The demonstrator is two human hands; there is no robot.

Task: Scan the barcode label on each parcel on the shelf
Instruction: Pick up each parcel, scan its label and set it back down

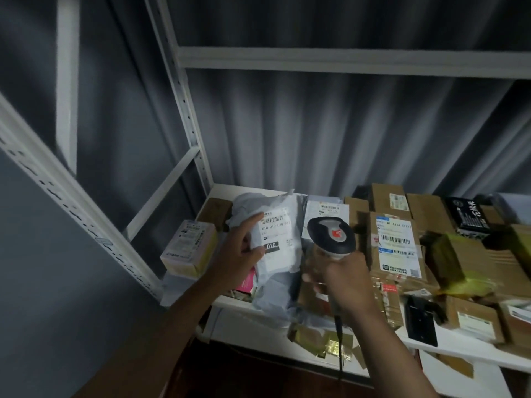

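My left hand (241, 248) has its fingers spread and pressed on a grey poly mailer (275, 254), thumb and forefinger framing the left edge of its white shipping label (277, 239), so the barcode up top and the "010" block lower down are both showing. My right hand (339, 280) is wrapped tight around the grip of a handheld barcode scanner (330, 235), one unit, black and grey with a red mark on the head, hovering just right of that label; its cable (339, 340) drops down past my wrist. The mailer sits at the left end of the white metal shelf (235, 304), on top of other packets. Just behind it there's a second mailer with its own label (327, 212). Right of the scanner is a cardboard box (396, 248) carrying two barcodes on one long label. Off to the far left, one small yellowish carton (188, 248) sits alone. Past the box the pile of brown cartons gets too jumbled and blurry to count, plus one black box (468, 215) at the back.
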